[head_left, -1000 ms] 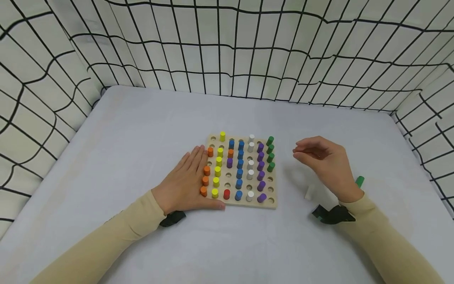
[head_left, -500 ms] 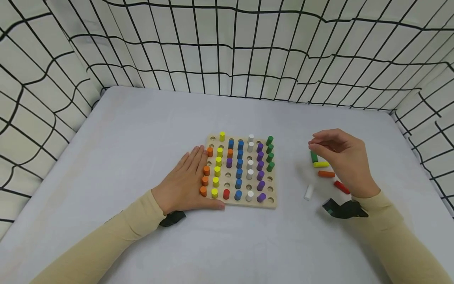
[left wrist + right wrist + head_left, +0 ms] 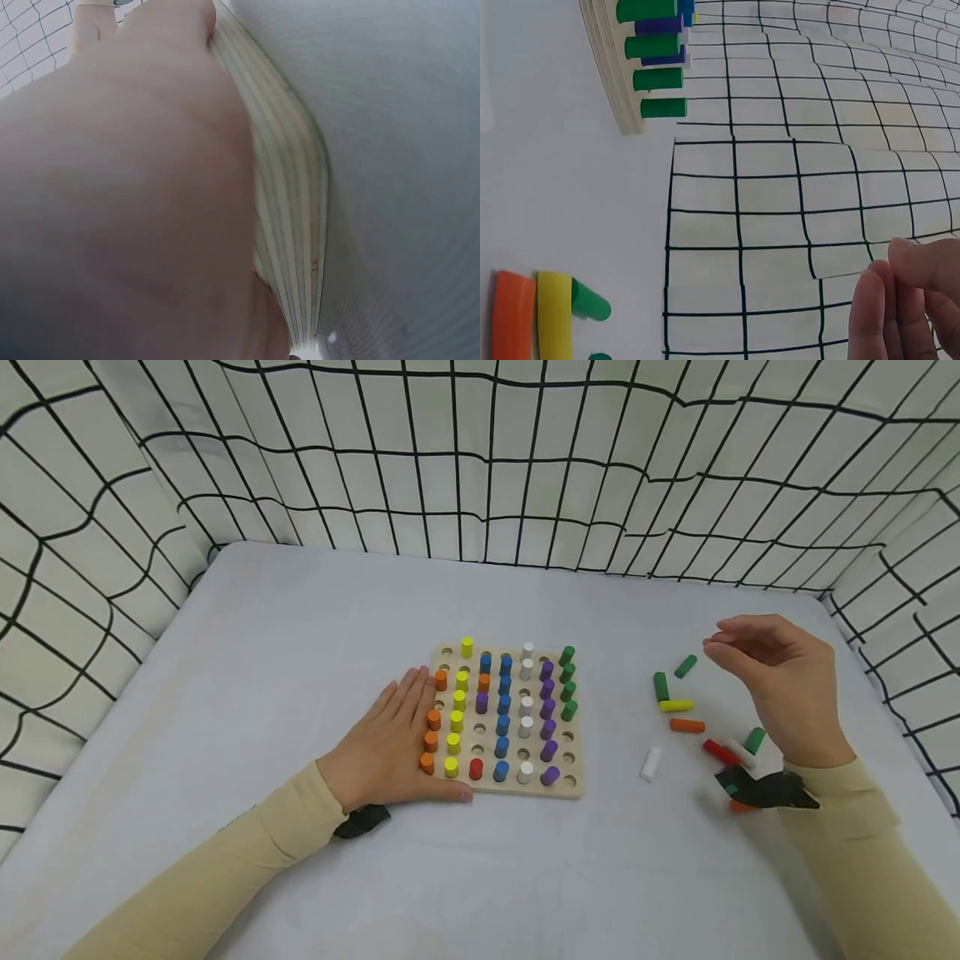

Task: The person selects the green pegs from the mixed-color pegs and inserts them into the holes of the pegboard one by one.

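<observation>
My left hand (image 3: 390, 747) lies flat along the left edge of a wooden pegboard (image 3: 536, 790), fingers straight and thumb at its front corner. Rows of coloured pegs stand in the board, among them blue pegs (image 3: 502, 724), purple pegs (image 3: 548, 708) and green pegs (image 3: 567, 692); some holes are bare. At the right, above the table, is my right hand (image 3: 787, 685), fingers loosely bent with the thumb close to their tips. Nothing shows between those fingertips (image 3: 871, 279) in the right wrist view. Skin fills much of the left wrist view, beside the board's layered edge (image 3: 289, 187).
Loose pegs lie right of the board: a yellow peg (image 3: 677, 706), an orange peg (image 3: 687, 726), a red peg (image 3: 720, 752), a white peg (image 3: 651, 764) and several others, including a green peg (image 3: 686, 666). Black-lined white walls (image 3: 480, 460) surround the white table (image 3: 322, 610).
My right hand has moved rightward and a little back, away from the board, bringing the loose pegs beneath it into view. The left hand and the board hold their place.
</observation>
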Demonstrator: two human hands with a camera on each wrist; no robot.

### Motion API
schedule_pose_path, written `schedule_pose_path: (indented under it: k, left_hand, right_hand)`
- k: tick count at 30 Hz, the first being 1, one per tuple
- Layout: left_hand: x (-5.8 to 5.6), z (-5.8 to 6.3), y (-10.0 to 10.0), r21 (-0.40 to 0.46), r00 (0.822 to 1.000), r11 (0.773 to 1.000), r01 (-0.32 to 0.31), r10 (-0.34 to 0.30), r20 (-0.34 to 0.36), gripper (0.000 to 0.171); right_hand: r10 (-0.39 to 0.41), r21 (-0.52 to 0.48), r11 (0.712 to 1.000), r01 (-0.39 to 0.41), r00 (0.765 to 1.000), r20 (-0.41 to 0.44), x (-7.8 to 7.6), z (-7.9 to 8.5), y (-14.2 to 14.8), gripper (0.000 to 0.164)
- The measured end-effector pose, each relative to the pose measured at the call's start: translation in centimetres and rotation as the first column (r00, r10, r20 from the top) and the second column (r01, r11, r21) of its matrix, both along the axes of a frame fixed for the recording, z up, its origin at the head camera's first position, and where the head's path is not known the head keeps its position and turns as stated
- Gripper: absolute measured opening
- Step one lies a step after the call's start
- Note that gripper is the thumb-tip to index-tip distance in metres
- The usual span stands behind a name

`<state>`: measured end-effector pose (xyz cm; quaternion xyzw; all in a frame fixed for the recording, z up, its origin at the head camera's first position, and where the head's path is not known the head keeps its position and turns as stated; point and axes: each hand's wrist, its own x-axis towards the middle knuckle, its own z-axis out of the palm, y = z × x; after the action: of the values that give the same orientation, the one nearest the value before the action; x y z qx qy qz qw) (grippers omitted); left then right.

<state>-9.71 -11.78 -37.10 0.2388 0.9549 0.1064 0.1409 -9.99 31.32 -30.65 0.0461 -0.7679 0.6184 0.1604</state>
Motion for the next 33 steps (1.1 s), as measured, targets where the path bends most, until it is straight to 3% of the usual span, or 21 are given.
schedule_pose_path:
  k: [6, 12, 18, 27, 33]
  left_hand:
    - [-0.1, 0.0, 0.0, 0.001, 1.000, 1.000, 0.001, -0.001, -0.001, 0.144]
    - [-0.1, 0.1, 0.0, -0.008, 1.000, 1.000, 0.004, -0.004, -0.004, 0.145]
    - [-0.1, 0.1, -0.1, -0.008, 1.000, 1.000, 0.004, -0.004, -0.002, 0.145]
    - [-0.1, 0.0, -0.1, -0.010, 1.000, 1.000, 0.006, -0.006, -0.004, 0.144]
    - [-0.1, 0.0, 0.0, -0.009, 1.000, 1.000, 0.001, -0.001, -0.006, 0.144]
  right_hand:
    - [-0.114, 0.171, 0.980, 0.102, 0.991, 0.063, 0.4, 0.0, 2.2, 0.031]
    - [-0.137, 0.224, 0.968, 0.114, 0.986, 0.093, 1.0, -0.3, 4.4, 0.032]
    - [-0.217, 0.390, 0.910, 0.142, 0.964, 0.154, 1.6, -0.9, 5.8, 0.031]
    - [-0.241, 0.476, 0.873, 0.108, 0.944, 0.226, 2.6, -2.1, 7.8, 0.033]
    - [-0.269, 0.565, 0.823, 0.067, 0.921, 0.283, 3.3, -3.0, 9.0, 0.040]
